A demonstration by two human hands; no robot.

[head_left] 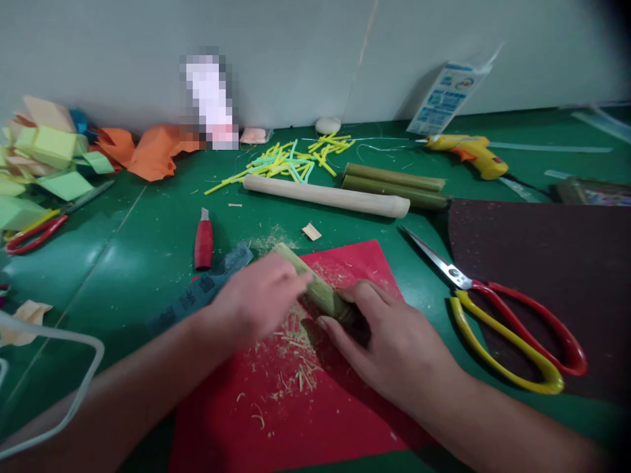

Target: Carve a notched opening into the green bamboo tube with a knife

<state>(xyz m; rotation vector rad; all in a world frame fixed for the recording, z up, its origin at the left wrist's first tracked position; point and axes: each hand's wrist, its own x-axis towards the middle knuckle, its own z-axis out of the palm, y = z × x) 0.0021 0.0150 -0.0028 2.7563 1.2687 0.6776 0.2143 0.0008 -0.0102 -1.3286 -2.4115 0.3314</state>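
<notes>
gripping the bamboo piece just below frame centre, the right hand curls round its lower end; the left hand, blurred, bends loosely beside it, its hold unclear.

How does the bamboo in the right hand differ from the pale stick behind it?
The bamboo is greenish; the pale stick is whitish. The right hand holds the bamboo; no hand touches the pale stick. Both are long and rounded.

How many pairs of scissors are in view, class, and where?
2: one pair of scissors, at right, partly over the dark sheet; another pair, far left beside the paper pile, which might hide more.
</notes>
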